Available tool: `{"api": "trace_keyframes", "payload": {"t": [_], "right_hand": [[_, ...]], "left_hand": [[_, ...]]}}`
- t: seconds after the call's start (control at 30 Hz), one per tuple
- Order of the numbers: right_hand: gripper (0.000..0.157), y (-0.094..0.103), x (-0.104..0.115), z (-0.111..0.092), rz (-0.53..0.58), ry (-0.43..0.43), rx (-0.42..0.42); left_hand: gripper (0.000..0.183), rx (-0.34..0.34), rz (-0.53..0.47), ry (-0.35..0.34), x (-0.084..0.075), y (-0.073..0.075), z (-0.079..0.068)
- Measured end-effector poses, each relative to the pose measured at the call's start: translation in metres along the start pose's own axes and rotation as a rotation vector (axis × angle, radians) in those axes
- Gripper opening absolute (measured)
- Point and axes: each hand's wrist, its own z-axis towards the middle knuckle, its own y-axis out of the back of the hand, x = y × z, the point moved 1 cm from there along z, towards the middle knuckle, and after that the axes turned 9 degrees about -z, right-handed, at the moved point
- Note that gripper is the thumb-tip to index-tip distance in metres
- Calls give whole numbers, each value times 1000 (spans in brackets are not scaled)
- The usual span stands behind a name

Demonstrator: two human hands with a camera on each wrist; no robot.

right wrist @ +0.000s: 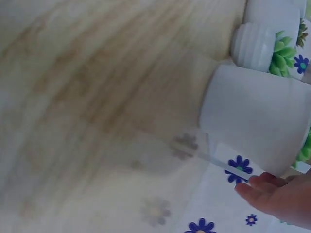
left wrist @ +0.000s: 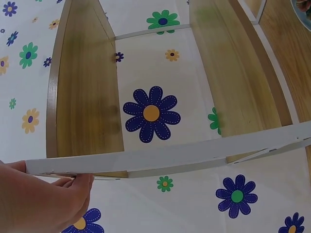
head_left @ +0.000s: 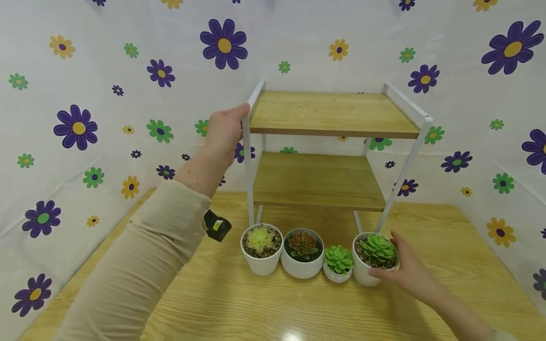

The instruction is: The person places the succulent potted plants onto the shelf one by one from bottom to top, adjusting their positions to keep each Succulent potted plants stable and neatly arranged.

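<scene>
A two-tier shelf (head_left: 328, 111) with wooden boards and a white frame stands on the table. My left hand (head_left: 225, 130) grips its upper left corner; the left wrist view shows the fingers curled under the white frame bar (left wrist: 146, 159). At the right end of a row of potted succulents, my right hand (head_left: 411, 274) holds a white pot with a green succulent (head_left: 378, 248), thumb at the front and fingers round the far side. Beside it are a small green succulent (head_left: 339, 259), a reddish succulent (head_left: 303, 246) in a round bowl and a pale yellow-green succulent (head_left: 260, 239).
The pots line up before the shelf's front legs on the wooden table (head_left: 256, 308). A black wrist device (head_left: 217, 226) shows beside my left sleeve (head_left: 141, 255). Behind the table hangs a white flower-print cloth (head_left: 294, 33).
</scene>
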Motion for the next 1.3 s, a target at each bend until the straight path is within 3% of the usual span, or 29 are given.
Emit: {"api": "trace_keyframes", "payload": {"t": [0.3, 0.7, 0.93, 1.3], "right_hand": [[105, -16, -15, 4, 80, -58, 5], [89, -27, -20, 2, 202, 4, -174], [86, -13, -12, -2, 222, 8, -160], [83, 21, 29, -2, 237, 155, -261]], "left_hand": [[45, 21, -91, 9, -6, 0, 3], [44, 4, -88, 27, -7, 1, 5], [45, 15, -86, 12, -7, 2, 5], [44, 7, -75, 20, -6, 2, 6]]}}
